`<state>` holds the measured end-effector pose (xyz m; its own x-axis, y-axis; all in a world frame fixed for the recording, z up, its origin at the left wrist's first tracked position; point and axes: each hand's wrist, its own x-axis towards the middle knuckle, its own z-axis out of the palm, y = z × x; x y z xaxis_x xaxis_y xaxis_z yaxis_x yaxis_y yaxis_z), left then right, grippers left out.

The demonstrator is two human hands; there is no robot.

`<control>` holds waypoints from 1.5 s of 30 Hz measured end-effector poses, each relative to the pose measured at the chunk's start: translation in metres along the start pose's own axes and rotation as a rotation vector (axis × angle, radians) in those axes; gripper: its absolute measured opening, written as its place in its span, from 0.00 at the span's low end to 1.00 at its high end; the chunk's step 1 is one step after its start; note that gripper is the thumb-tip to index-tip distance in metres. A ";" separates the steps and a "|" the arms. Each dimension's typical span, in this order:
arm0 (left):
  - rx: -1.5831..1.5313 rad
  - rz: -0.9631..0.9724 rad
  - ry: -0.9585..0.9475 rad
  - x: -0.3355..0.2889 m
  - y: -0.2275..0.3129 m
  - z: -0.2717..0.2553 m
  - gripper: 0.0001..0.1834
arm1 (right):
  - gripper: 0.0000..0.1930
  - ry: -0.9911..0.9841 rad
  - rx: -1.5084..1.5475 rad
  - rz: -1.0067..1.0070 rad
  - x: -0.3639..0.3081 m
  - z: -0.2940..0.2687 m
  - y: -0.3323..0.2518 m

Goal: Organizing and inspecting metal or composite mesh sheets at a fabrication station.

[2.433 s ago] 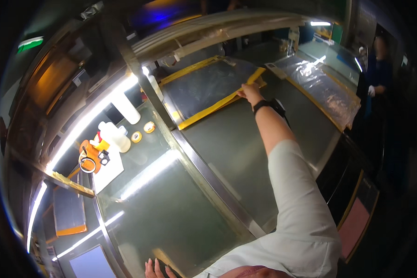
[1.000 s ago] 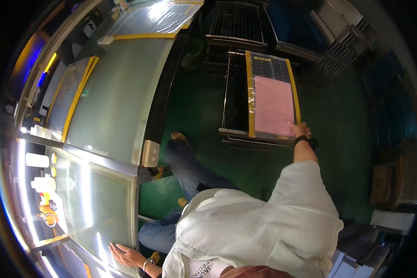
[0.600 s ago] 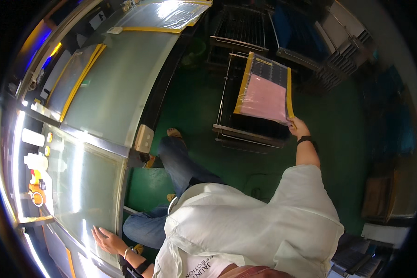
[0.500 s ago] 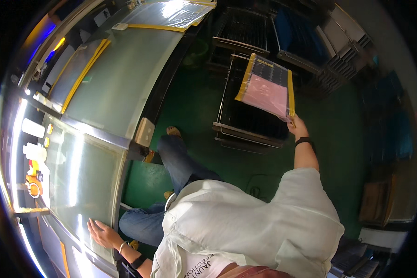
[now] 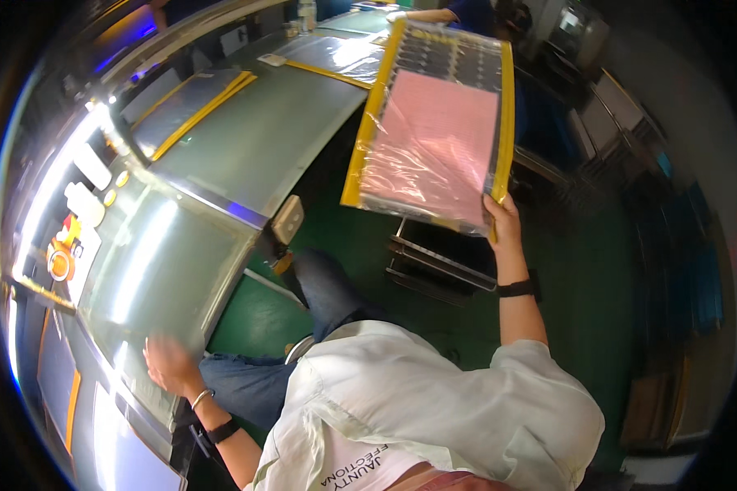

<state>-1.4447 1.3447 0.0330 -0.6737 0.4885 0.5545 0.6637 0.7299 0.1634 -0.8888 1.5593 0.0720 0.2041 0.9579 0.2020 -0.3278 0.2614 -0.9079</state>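
Observation:
My right hand (image 5: pixel 502 218) is closed on the lower right corner of a clear plastic sleeve (image 5: pixel 368 155) with yellow edges. A pink sheet (image 5: pixel 442 123) shows in the sleeve, with a dark patterned area above it. The sleeve is held up in the air, tilted, to the right of the workbench. My left hand (image 5: pixel 170 367), partly blurred, is over the near part of a lit glass-topped table (image 5: pixel 160 270). Its fingers look stretched out, and nothing shows in them. Whether it touches the glass I cannot tell.
Another yellow-edged sheet (image 5: pixel 196 110) lies on the long bench (image 5: pixel 262 131) ahead. White bottles (image 5: pixel 84 203) and an orange tape roll (image 5: pixel 60 263) line the table's left side. A metal rack (image 5: pixel 442 260) stands below the sleeve. Someone's forearm (image 5: pixel 426 15) reaches in at the back.
The sleeve in my right hand has come up from over the rack, leftward and closer to me. My left hand has shifted from lying on the glass and is now blurred. The view has turned.

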 end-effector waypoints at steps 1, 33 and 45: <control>-0.030 0.035 0.022 0.000 0.001 -0.001 0.17 | 0.14 -0.040 0.012 -0.017 -0.001 0.024 0.005; -1.417 -0.918 -0.496 -0.069 -0.064 -0.069 0.16 | 0.24 -1.063 -1.168 -0.782 -0.051 0.434 0.188; -1.289 -0.622 -0.403 -0.087 -0.080 -0.075 0.08 | 0.14 -1.008 -0.841 -0.757 -0.036 0.430 0.190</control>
<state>-1.4154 1.2080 0.0325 -0.8499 0.5181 -0.0962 -0.0785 0.0561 0.9953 -1.3553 1.6259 0.0506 -0.7345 0.4026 0.5462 0.2396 0.9070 -0.3463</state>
